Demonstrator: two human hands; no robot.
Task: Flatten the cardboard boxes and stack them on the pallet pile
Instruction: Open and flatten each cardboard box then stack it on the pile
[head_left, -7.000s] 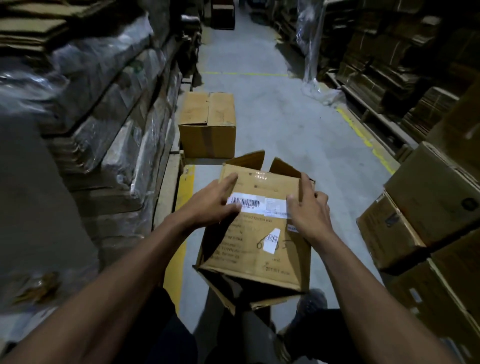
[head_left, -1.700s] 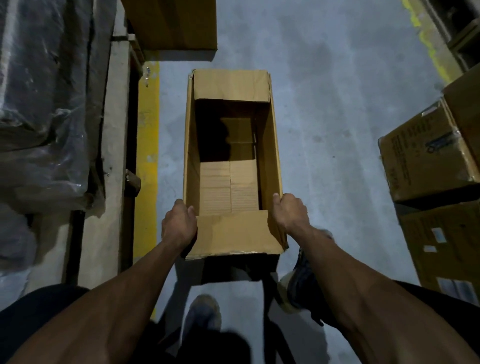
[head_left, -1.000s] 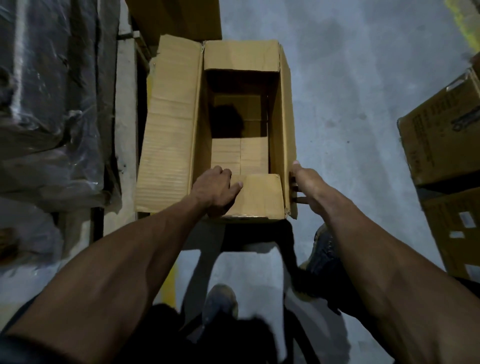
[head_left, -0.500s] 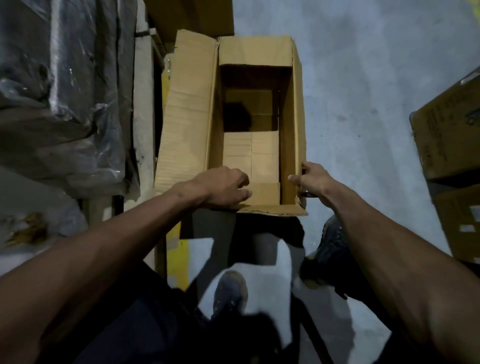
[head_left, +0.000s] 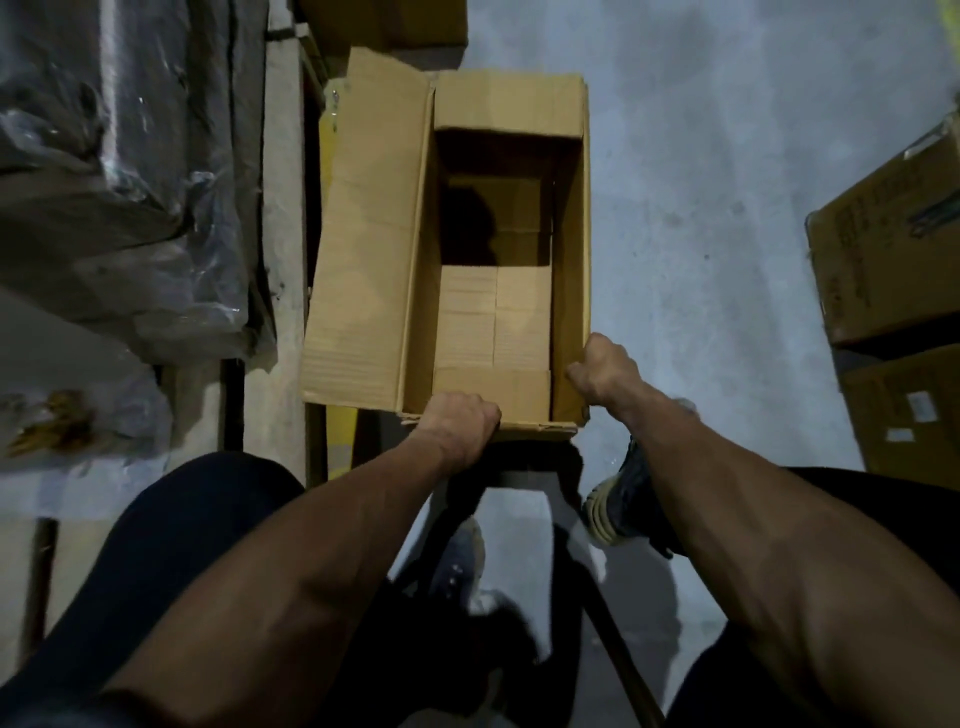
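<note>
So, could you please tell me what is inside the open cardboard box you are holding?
The open cardboard box looks empty: only its folded bottom flaps show. The far part of the floor lies in shadow, and the left hand covers a bit of the near rim.

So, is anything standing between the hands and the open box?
No. Both hands are already on the open box: the left hand grips its near edge, and the right hand holds the near end of its right wall. The pallet pile is not identifiable in this view, so that path cannot be judged.
</note>
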